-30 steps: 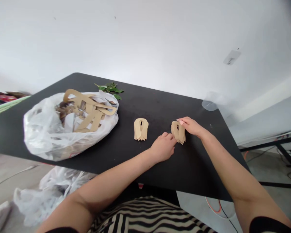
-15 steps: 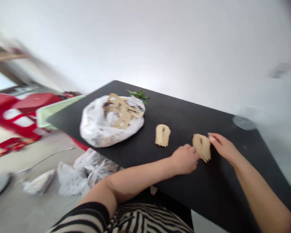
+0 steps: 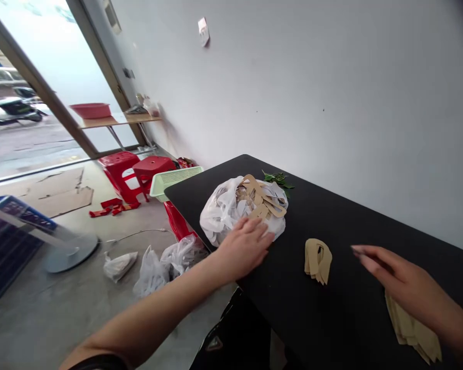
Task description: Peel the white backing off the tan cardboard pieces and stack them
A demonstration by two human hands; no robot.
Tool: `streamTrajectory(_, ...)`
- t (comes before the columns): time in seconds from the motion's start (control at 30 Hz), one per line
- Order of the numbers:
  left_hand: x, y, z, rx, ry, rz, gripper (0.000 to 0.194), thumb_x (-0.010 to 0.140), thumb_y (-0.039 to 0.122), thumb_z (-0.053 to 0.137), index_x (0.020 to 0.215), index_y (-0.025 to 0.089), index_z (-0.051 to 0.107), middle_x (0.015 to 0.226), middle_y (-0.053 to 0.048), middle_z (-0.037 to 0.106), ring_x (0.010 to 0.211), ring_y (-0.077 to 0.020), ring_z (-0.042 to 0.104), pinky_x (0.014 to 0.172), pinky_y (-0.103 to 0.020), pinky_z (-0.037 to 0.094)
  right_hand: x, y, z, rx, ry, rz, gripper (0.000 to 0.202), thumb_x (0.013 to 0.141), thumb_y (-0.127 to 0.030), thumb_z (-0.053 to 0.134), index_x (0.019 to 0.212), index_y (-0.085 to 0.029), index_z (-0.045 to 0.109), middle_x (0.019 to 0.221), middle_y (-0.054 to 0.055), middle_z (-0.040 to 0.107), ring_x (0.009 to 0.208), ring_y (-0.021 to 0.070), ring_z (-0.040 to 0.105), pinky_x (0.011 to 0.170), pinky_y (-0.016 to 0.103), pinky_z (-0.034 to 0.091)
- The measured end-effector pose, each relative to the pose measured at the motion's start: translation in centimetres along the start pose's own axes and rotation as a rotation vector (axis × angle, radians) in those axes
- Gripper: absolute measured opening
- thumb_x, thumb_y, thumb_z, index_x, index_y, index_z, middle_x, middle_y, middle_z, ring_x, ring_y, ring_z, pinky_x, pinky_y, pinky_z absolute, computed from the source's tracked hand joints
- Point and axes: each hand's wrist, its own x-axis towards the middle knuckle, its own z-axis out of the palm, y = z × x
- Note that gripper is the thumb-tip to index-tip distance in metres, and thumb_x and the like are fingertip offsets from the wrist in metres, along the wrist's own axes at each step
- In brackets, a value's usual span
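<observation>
My left hand (image 3: pixel 245 249) reaches over the near edge of a white plastic bag (image 3: pixel 219 208), its fingers stretched out and nothing visibly held. Flat tan pieces with cut-out openings (image 3: pixel 258 198) lie in the bag's open top, together with white scraps. My right hand (image 3: pixel 403 282) hovers above the black table (image 3: pixel 343 313), thumb and forefinger extended with a gap between them. Between my hands sits a small fanned stack of tan looped strips (image 3: pixel 312 259). A second tan stack (image 3: pixel 411 329) is partly hidden beneath my right hand and wrist.
Green leaves (image 3: pixel 278 179) lie behind the bag. A pale green basket (image 3: pixel 173 179) and red stools (image 3: pixel 154 167) stand past the table's left end. On the floor are plastic bags (image 3: pixel 152 272) and a round grey base (image 3: pixel 71 252). A wall runs along the table's far side.
My left hand has left the right-hand tan stack and moved left to the bag. My right hand has come off that stack too. The view has swung left.
</observation>
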Motion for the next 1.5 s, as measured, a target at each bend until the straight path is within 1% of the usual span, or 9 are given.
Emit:
streamTrajectory(0.17, -2.9, -4.3, 0.9, 0.045, -0.042, -0.072, 0.032, 0.098, 0.027, 0.051, 0.128, 0.02, 0.06, 0.137, -0.011, 0.064, 0.139, -0.032, 0.048, 0.118, -0.052, 0.029, 8.4, -8.8, 5.9, 0.229, -0.127, -0.01, 0.037, 0.094, -0.046, 0.051, 0.121, -0.027, 0.069, 0.118, 0.012, 0.076, 0.101, 0.0302, 0.075, 0.082, 0.044, 0.063)
streamTrajectory(0.37, -5.5, -6.2, 2.8, 0.017, 0.012, -0.069, 0.038, 0.101, 0.027, 0.048, 0.137, 0.021, 0.058, 0.149, -0.008, 0.058, 0.142, -0.0316, 0.045, 0.12, -0.051, 0.026, 16.7, -9.7, 12.3, 0.049, 0.002, -0.191, 0.043, 0.081, -0.026, 0.063, 0.124, -0.02, 0.064, 0.138, 0.016, 0.058, 0.108, 0.0278, 0.068, 0.1, 0.047, 0.054)
streamTrajectory(0.53, -5.6, -6.7, 3.5, -0.004, 0.022, -0.067, 0.039, 0.102, 0.03, 0.048, 0.139, 0.022, 0.057, 0.15, -0.008, 0.058, 0.143, -0.0308, 0.045, 0.12, -0.049, 0.025, 20.2, -10.4, 14.3, -0.031, 0.04, -0.286, 0.021, 0.082, -0.026, 0.062, 0.101, -0.022, 0.069, 0.117, 0.012, 0.064, 0.101, 0.0256, 0.065, 0.095, 0.042, 0.053)
streamTrajectory(0.73, -5.7, -7.0, 4.0, -0.004, 0.035, -0.054, 0.04, 0.102, 0.033, 0.049, 0.14, 0.022, 0.057, 0.149, -0.005, 0.058, 0.144, -0.029, 0.043, 0.121, -0.048, 0.022, 18.1, -11.3, 12.7, -0.125, 0.088, -0.352, 0.015, 0.093, -0.031, 0.054, 0.099, -0.023, 0.065, 0.111, 0.009, 0.066, 0.09, 0.0241, 0.066, 0.077, 0.038, 0.054)
streamTrajectory(0.93, -5.5, -7.1, 4.2, -0.017, 0.07, -0.052, 0.04, 0.1, 0.033, 0.053, 0.138, 0.023, 0.06, 0.146, -0.007, 0.061, 0.141, -0.0281, 0.046, 0.121, -0.046, 0.023, 14.6, -10.5, 12.3, -0.325, -0.029, -0.748, 0.043, 0.09, -0.01, 0.047, 0.13, -0.021, 0.056, 0.137, 0.013, 0.059, 0.126, 0.0275, 0.059, 0.104, 0.043, 0.051)
streamTrajectory(1.07, -5.4, -7.0, 4.1, -0.019, 0.067, -0.06, 0.04, 0.101, 0.032, 0.051, 0.138, 0.023, 0.059, 0.147, -0.007, 0.06, 0.14, -0.0287, 0.047, 0.12, -0.047, 0.025, 14.9, -10.1, 13.2, -0.403, 0.02, -0.786, 0.043, 0.089, -0.009, 0.05, 0.13, -0.02, 0.058, 0.131, 0.013, 0.063, 0.119, 0.0278, 0.06, 0.1, 0.042, 0.052)
streamTrajectory(1.2, -5.5, -6.9, 4.2, -0.029, 0.051, -0.06, 0.04, 0.102, 0.033, 0.048, 0.139, 0.023, 0.058, 0.148, -0.007, 0.059, 0.142, -0.0294, 0.046, 0.12, -0.049, 0.026, 15.7, -10.3, 12.5, -0.431, 0.07, -0.775, 0.03, 0.092, -0.011, 0.05, 0.116, -0.02, 0.066, 0.118, 0.012, 0.07, 0.105, 0.0283, 0.063, 0.093, 0.043, 0.051)
streamTrajectory(1.33, -5.5, -7.0, 4.3, -0.047, 0.044, -0.072, 0.04, 0.102, 0.031, 0.048, 0.14, 0.023, 0.058, 0.149, -0.007, 0.058, 0.143, -0.03, 0.046, 0.12, -0.05, 0.028, 16.0, -10.8, 9.2, -0.384, 0.144, -0.717, 0.024, 0.092, -0.016, 0.053, 0.11, -0.02, 0.069, 0.113, 0.011, 0.073, 0.102, 0.0289, 0.064, 0.091, 0.044, 0.049)
streamTrajectory(1.5, -5.3, -6.9, 3.7, -0.104, 0.062, -0.084, 0.039, 0.098, 0.026, 0.053, 0.136, 0.022, 0.061, 0.146, -0.01, 0.061, 0.139, -0.0333, 0.051, 0.117, -0.053, 0.034, 13.2, -12.9, 2.7, 0.054, 0.185, -0.317, 0.017, 0.09, -0.032, 0.062, 0.102, -0.023, 0.069, 0.095, 0.006, 0.072, 0.086, 0.0238, 0.064, 0.081, 0.039, 0.05)
